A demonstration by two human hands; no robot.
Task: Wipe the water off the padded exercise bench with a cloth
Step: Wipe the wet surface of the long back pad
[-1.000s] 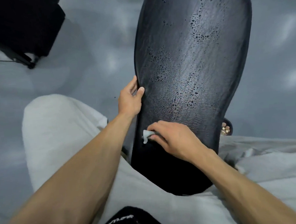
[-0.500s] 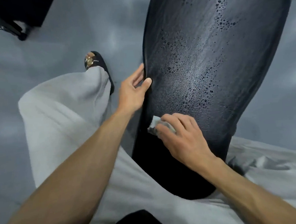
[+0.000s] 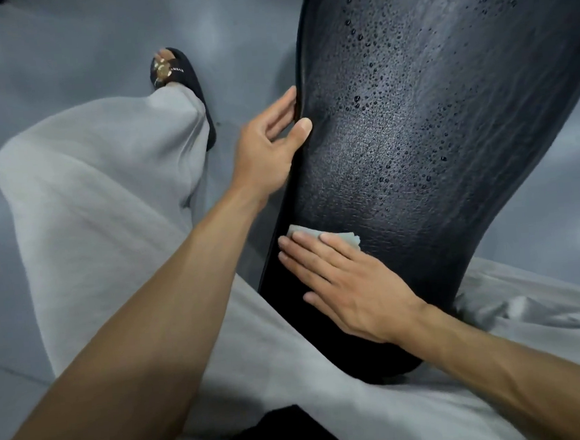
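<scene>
Nearest, my right hand (image 3: 351, 284) lies flat with straight fingers, pressing the pale folded cloth (image 3: 338, 237) onto the near, narrow end of the black padded exercise bench (image 3: 430, 134); farther up, my left hand (image 3: 269, 145) grips the bench's left edge, thumb on top; beyond the cloth, water droplets (image 3: 387, 110) bead the padding; my sandalled foot (image 3: 179, 76) rests on the grey floor (image 3: 63, 46).

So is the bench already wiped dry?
No, water droplets cover most of the bench ahead of the cloth, which the right hand presses flat near its near end.
</scene>
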